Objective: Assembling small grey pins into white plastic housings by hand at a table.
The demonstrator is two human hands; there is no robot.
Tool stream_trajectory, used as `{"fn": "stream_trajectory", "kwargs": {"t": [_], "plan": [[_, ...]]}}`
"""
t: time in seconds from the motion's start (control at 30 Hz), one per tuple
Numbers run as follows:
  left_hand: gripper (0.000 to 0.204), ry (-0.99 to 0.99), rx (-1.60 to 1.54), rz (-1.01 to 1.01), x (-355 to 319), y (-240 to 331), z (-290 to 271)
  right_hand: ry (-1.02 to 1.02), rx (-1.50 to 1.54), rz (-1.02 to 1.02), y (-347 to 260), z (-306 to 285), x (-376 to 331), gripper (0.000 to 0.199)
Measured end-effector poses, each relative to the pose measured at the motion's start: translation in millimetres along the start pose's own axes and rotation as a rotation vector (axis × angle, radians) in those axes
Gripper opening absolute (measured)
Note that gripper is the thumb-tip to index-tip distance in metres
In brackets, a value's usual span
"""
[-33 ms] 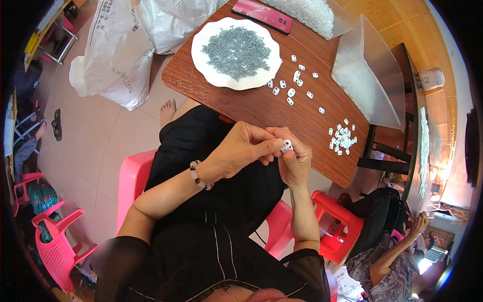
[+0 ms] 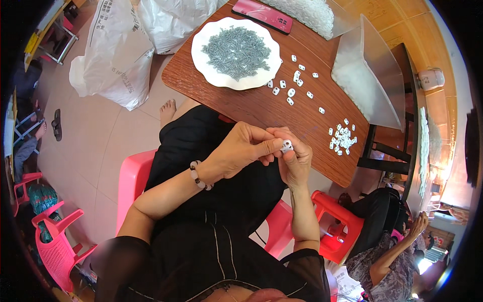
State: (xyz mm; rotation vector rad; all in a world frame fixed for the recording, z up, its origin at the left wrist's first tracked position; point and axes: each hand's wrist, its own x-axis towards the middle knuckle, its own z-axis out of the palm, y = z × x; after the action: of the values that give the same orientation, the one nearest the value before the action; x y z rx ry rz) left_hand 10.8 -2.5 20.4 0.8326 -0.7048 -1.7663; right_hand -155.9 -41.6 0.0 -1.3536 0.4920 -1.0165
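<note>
— Where's the small white block (image 2: 287,146)?
— By the near edge of the table (image 2: 249,106), between the left hand (image 2: 240,148) and the right hand (image 2: 296,162).
— And each grip?
— Both clamped on it, the left thumb tip at its left side.
— Which way does it point?
— Its dark-holed face turns up toward the camera; fingers cover part, so I can't tell its long axis.

Left hand (image 2: 246,147) and right hand (image 2: 295,162) partly hide a white piece (image 2: 287,145); clustered pieces (image 2: 343,140) near the tabletop's (image 2: 251,102) right corner are too small to count; the pale heap (image 2: 307,16) at the far edge is cut off.
</note>
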Motion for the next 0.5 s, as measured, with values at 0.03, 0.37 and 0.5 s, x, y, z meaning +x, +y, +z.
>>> {"fn": "stream_trajectory", "kwargs": {"t": [0.03,0.37,0.5], "plan": [[0.019,-0.008,-0.049,-0.016,0.1,-1.1,-0.1,0.0,-0.001,0.0,-0.3,0.5,-0.1,0.054],[0.02,-0.028,-0.095,-0.034,-1.1,-4.2,-1.7,0.092,0.091,0.034,2.8,4.3,-5.0,0.047],[0.02,-0.03,-0.098,-0.039,-0.9,-4.4,-1.6,0.112,0.074,0.007,3.9,5.6,-5.9,0.045]]}}
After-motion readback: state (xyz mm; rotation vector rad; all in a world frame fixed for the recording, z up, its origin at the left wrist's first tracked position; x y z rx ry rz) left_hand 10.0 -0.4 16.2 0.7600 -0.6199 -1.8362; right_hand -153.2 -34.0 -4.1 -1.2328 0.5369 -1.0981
